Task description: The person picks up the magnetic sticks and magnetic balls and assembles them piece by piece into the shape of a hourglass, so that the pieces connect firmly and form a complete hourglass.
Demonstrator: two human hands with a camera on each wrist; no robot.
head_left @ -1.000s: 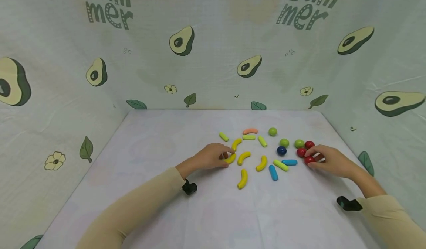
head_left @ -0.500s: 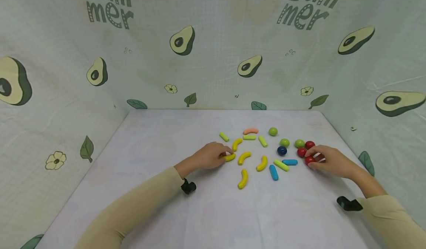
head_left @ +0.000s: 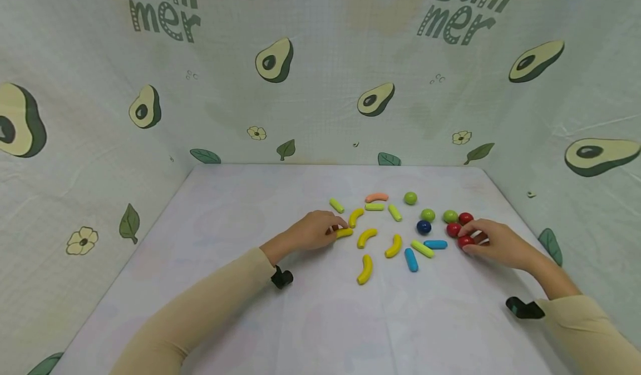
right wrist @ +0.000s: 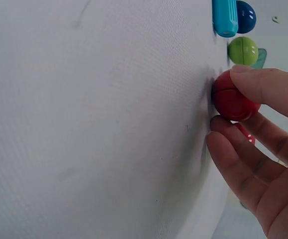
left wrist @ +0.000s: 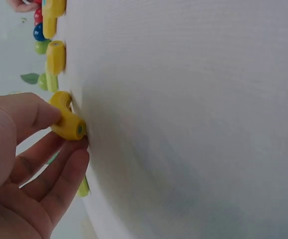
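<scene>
Lettering (head_left: pixel 168 23) first, up on the pale backdrop (head_left: pixel 320 24): "summer", twice over in grey-green, split each time into "sum" above and "mer" below, and clipped by the top of the head view.

Down to the hands, both low over the surface (head_left: pixel 325 319), both pinching! In from lower left, along a beige sleeve (head_left: pixel 205 308) with a bend at the elbow: the left hand (head_left: pixel 314 230), thumb and fingertips pinching a yellow banana (head_left: pixel 345 232), near the left edge of the scatter, just beside a second banana. Other fingers bent below, in the left wrist view. Across to the right hand (head_left: pixel 498 242), slanting inward from the lower right corner, with thumb and forefinger pinching a red ball (head_left: pixel 466 241) at the right edge of the scatter. A thin dark seam around that ball, in the right wrist view. Cannot tell, for either pinch, whether lifted clear of the surface.

And on to the count! Five bananas, pinched one included. Four green sticks (head_left: pixel 374 207), two blue sticks (head_left: pixel 412 260). Three red balls, close together; three green balls (head_left: pixel 428 215); a single dark blue ball (head_left: pixel 423 227), just in front of a green one. One pinkish-orange curved piece (head_left: pixel 376 197), right behind a green stick. Six printed avocados (head_left: pixel 274 60) on the backdrop.
</scene>
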